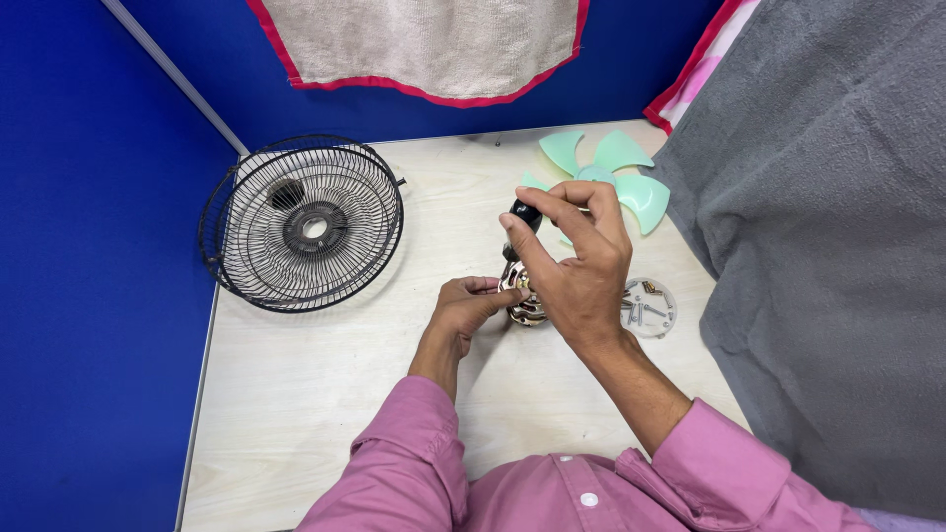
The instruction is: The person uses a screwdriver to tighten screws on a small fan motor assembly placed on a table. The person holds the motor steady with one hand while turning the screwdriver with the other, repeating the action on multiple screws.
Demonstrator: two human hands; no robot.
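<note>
One head-worn camera looks steeply down, close over the table (pixel 296 394) from the person's side

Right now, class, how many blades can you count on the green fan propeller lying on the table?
4 show clearly on the green fan propeller: two point toward the far edge, one right, one left; the right hand covers its near side, so a fifth may be hidden.

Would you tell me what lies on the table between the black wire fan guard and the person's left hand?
In the head view, only bare table lies between the fan guard and the left hand.
</note>
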